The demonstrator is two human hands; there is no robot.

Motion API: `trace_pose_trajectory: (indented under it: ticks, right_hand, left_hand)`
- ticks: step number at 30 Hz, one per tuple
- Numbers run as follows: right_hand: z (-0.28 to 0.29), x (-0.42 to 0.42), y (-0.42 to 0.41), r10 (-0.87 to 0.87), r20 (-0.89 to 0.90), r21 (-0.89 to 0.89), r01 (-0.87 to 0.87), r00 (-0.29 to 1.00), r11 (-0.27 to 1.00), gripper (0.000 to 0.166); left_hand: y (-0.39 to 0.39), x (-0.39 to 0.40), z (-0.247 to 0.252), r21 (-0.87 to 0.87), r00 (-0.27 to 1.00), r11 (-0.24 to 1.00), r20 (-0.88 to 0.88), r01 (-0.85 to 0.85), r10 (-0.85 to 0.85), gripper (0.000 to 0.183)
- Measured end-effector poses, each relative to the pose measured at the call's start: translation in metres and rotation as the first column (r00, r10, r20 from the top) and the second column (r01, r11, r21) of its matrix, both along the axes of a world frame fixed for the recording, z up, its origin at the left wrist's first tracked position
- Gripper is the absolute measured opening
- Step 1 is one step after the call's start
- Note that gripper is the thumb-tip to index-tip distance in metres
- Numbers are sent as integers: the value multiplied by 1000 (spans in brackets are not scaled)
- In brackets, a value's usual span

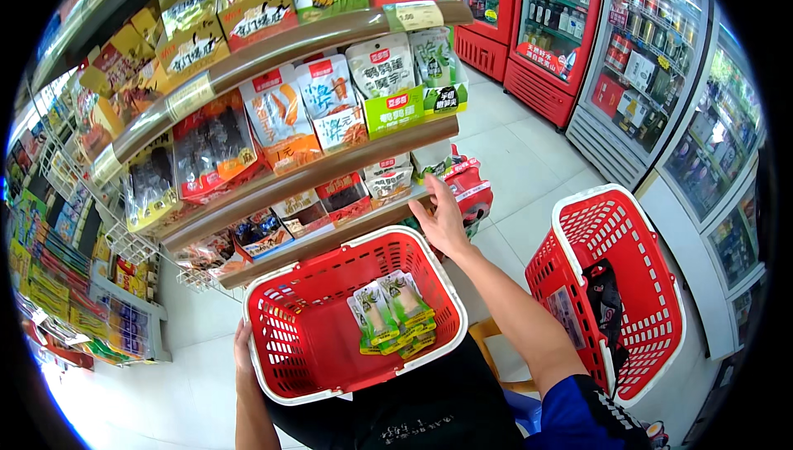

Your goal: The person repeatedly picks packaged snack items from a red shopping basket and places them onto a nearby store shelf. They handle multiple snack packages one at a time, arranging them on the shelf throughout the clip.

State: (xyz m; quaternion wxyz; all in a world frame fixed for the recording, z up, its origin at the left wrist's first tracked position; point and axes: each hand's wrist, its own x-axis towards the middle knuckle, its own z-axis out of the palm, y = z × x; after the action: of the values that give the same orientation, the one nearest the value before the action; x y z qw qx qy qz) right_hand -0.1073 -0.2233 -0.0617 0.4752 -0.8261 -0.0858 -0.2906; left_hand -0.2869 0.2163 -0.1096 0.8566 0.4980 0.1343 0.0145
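A red plastic shopping basket (316,351) with a white rim sits before me at my lap. My left hand (243,345) holds its left rim, the fingers partly hidden by the basket wall. Inside, towards the right, lie several green and white snack packets (396,307) in overlapping piles. Beyond the basket's right far corner, my right hand (441,218) is raised with fingers apart and nothing in it. It is close to the right end of the lowest visible shelf, near an open display box (432,156) whose contents are hard to make out.
Shelves (347,146) of boxed snack packets rise ahead. A second red basket (650,301) holding a black item stands at the right. Red-wrapped goods (469,187) are beside the shelf end. Drinks coolers (545,78) line the right; more stocked shelves (62,289) are at left.
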Motion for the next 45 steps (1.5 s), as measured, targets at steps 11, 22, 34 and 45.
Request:
trace_pose_trajectory:
  ticks: [11,22,34,45]
  right_hand:
    - [39,79,39,-60,27,85,57,998,995,49]
    - [29,56,17,125,70,236,-138,990,962,58]
    - [23,25,-38,-105,236,-198,153,966,968,43]
    - [23,51,-55,57,50,-389,-33,997,921,17]
  left_hand:
    - [3,-3,-11,-70,992,997,-120,-40,32,41]
    - [-10,-6,7,-29,995,998,-82,-59,56,34]
    - [-6,-9,1,-102,1000,995,-14,-15,13,45]
    - [-18,-9,13,-57,997,998,-67,-28,24,40]
